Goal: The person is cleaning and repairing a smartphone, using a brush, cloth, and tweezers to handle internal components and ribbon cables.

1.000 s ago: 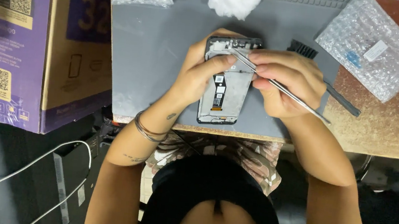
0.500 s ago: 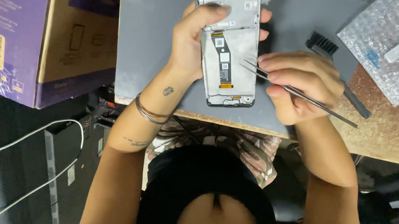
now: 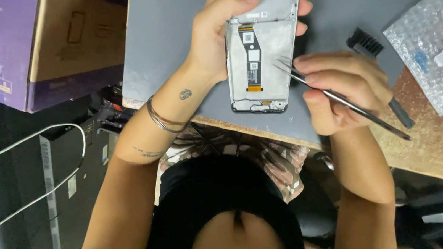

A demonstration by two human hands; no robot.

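An opened phone body (image 3: pixel 260 51) with its back cover off lies lengthwise over a grey work mat (image 3: pixel 159 39); a black flex strip with an orange end runs down its middle. My left hand (image 3: pixel 218 35) grips its left side, thumb over the top part, fingertips showing on the right edge. My right hand (image 3: pixel 337 87) holds metal tweezers (image 3: pixel 341 99), their tips resting at the phone's right side.
A purple and brown cardboard box (image 3: pixel 38 26) stands left of the mat. A black brush (image 3: pixel 378 64) lies behind my right hand. A bubble-wrap pouch (image 3: pixel 441 49) sits on the brown speckled table (image 3: pixel 441 149) at right. White cables (image 3: pixel 21 174) hang below left.
The phone now sits higher and larger in view as the camera shifted. My left hand moved up along the phone's left side, and the tweezers' tips came down to its right middle.
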